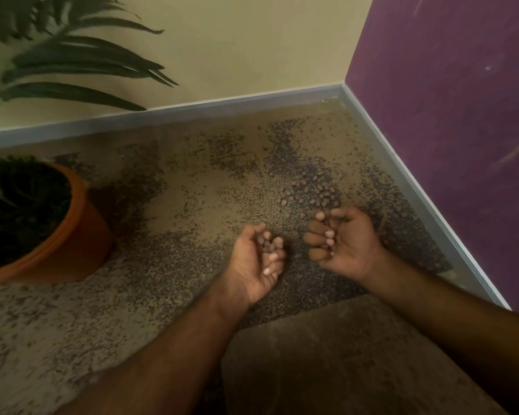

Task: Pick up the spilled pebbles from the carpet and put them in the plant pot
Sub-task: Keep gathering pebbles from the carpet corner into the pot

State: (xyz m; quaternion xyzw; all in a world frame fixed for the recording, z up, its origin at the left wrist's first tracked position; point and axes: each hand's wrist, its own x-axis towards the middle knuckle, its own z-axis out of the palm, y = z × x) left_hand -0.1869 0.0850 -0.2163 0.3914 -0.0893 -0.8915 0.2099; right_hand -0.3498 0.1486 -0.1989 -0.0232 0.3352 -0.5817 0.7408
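Both hands palm-up, cupped.
Left hand holds round brown pebbles; right hand curled, contents unclear; speckled carpet.

Indoor room corner, likely an office or a home, though the dim, slightly blurred view does not settle which. 2 walls meet here, a cream wall and a purple wall, both finished with a grey skirting board that runs along a mottled tan-and-dark carpet. An orange plant pot holding a long-leaved green plant stands on the carpet against the cream wall, decor fit for a furnished living or working space, not a workshop or lab.
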